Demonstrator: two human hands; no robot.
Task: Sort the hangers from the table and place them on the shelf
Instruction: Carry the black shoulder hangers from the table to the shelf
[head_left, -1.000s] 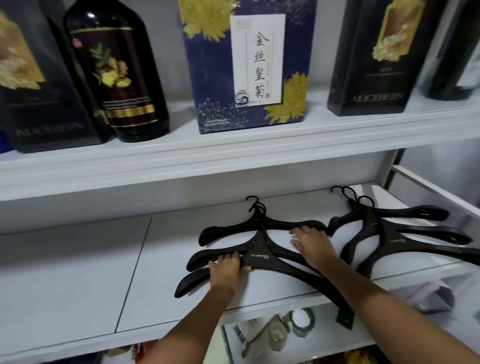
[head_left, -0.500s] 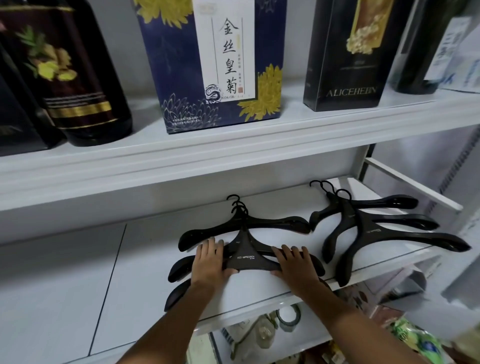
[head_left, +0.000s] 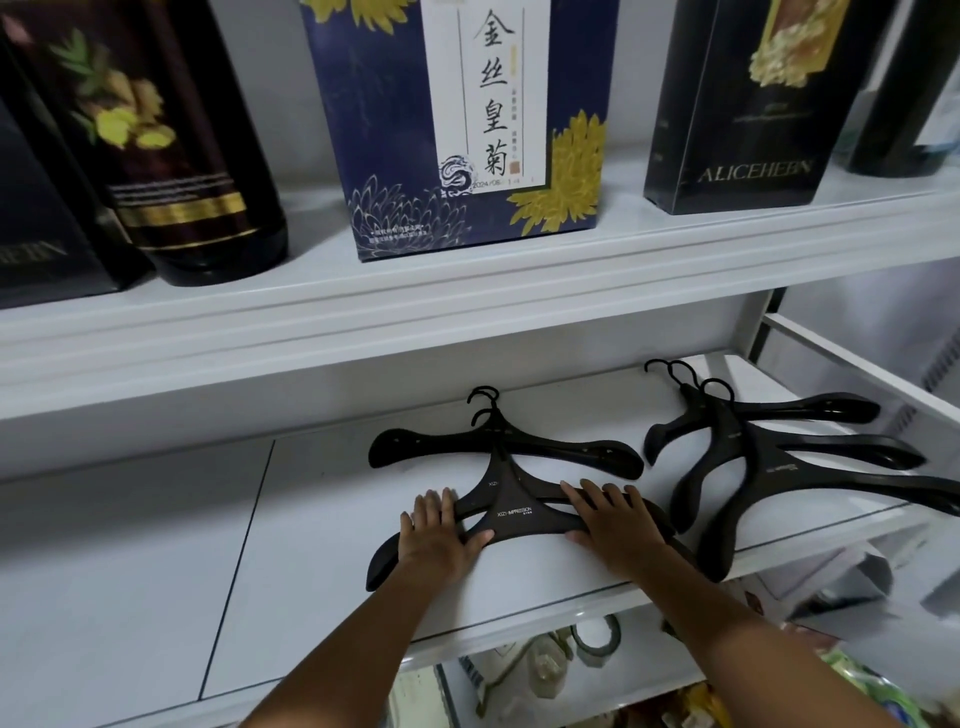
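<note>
Two groups of black hangers lie on the white shelf (head_left: 156, 571). The middle stack (head_left: 511, 512) has its hooks pointing to the back wall. My left hand (head_left: 439, 535) lies flat on the stack's left arms, fingers straight. My right hand (head_left: 615, 525) presses flat on the right arms and hides their ends. A second pile of black hangers (head_left: 748, 467) lies fanned out to the right, untouched by either hand.
The upper shelf carries a dark bottle (head_left: 171, 156), a blue box with yellow flowers (head_left: 457, 130) and a black box (head_left: 748, 104). A white side rail (head_left: 857, 364) bounds the shelf at the right. Below the shelf are a tape roll (head_left: 597, 636) and packets.
Both hands went from gripping the stack to lying flat on it. The fanned stack has been squared up and pushed a little toward the back.
</note>
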